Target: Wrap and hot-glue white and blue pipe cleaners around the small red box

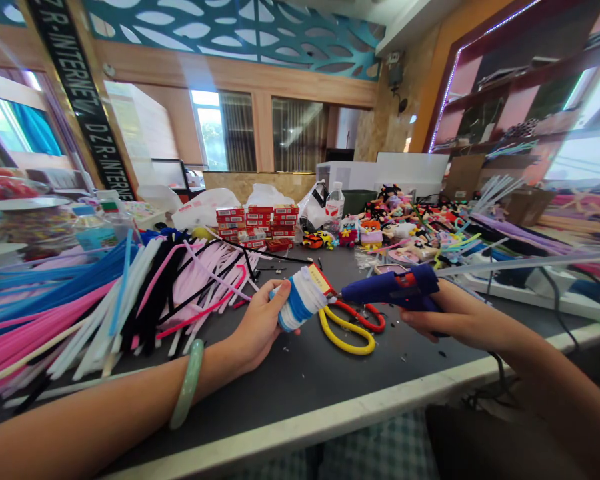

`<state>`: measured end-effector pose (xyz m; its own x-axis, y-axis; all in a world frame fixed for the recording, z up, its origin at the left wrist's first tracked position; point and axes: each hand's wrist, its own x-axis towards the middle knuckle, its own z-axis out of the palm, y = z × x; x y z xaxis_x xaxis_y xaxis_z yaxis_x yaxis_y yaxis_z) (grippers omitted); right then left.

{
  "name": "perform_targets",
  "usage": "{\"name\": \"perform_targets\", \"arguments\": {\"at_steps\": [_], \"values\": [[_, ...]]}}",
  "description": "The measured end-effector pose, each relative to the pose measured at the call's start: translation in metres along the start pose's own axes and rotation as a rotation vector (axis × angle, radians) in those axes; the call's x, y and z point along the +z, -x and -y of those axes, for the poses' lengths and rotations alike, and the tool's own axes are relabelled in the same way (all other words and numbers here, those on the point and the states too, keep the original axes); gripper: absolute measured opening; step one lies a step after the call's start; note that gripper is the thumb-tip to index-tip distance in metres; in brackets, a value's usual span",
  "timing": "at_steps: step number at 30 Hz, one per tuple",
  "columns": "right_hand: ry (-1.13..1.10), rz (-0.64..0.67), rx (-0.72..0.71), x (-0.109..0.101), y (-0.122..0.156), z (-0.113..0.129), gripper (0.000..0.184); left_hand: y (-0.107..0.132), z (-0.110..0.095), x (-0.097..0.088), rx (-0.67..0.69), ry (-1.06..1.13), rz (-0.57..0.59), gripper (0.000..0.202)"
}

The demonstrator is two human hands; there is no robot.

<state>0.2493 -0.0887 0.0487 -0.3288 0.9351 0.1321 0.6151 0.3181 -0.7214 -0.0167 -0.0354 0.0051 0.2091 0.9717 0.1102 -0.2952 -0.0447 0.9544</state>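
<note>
My left hand (264, 325) is closed around a small box wrapped in blue and white pipe cleaner (300, 300). The red and yellow end of the box shows bare on its right side. My right hand (447, 312) grips a dark blue glue gun (393, 288) with a clear glue stick (510, 262) reaching out behind it. The gun's nozzle points left and is at the bare end of the box; whether it touches, I cannot tell. Scissors (347, 339) with yellow and red handles lie on the table just under the nozzle.
Bundles of pipe cleaners (100, 300) in several colours cover the left of the dark table (300, 387). Stacked small red boxes (257, 227) stand at the back, beside a plastic bottle (335, 203). Finished dolls (410, 230) are heaped at the back right. A cable (555, 303) hangs over the right edge.
</note>
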Motion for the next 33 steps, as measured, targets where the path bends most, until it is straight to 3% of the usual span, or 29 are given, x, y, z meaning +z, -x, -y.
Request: {"name": "perform_targets", "arguments": {"at_steps": [19,33], "values": [[0.014,-0.020,0.015,-0.001,0.005,0.022,0.036,-0.001,-0.002,0.002,0.015,-0.094,-0.001,0.046],[0.041,-0.048,-0.039,-0.001,0.002,0.007,0.034,0.003,-0.003,0.001,0.039,-0.165,0.027,0.051]]}}
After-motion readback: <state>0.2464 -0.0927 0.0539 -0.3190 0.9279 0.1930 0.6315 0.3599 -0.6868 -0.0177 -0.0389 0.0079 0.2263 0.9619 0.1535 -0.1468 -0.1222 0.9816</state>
